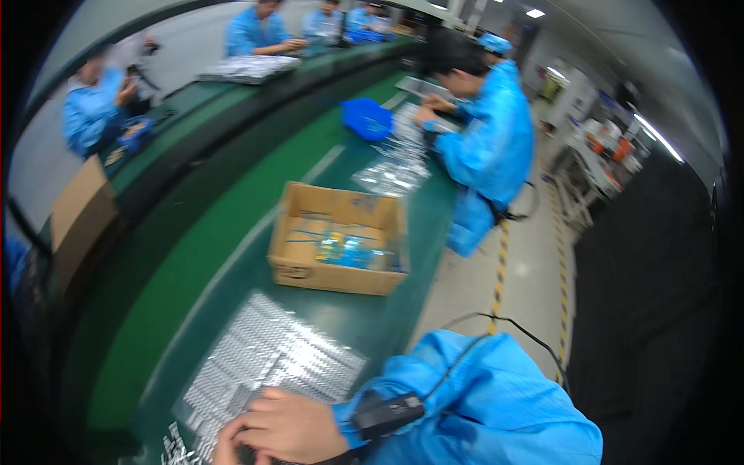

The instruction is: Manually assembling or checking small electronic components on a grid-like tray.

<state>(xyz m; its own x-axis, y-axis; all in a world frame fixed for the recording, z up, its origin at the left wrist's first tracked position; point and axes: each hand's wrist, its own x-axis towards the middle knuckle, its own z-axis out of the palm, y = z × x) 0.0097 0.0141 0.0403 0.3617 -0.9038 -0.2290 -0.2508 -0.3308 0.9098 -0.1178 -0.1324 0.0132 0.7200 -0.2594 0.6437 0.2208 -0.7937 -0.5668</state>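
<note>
My right hand [291, 428] reaches in at the lower edge, in a blue sleeve [473, 403] with a black device [387, 416] strapped at the wrist. Its fingers are bent over the near end of a silvery sheet [271, 349] patterned with rows of small shiny pieces. Something dark shows under the fingertips, partly cut off by the frame's edge, and I cannot make out what it is. Beside the sheet's near corner lie some loose shiny metal strips [177, 447]. My left hand is out of view.
Beyond the sheet stands an open cardboard box [333, 279] with blue and yellow things inside. Farther along the green bench [430, 221] are clear plastic packs [395, 174], a blue bin [366, 120] and a seated co-worker [492, 132]. Other people work across the green belt [209, 225].
</note>
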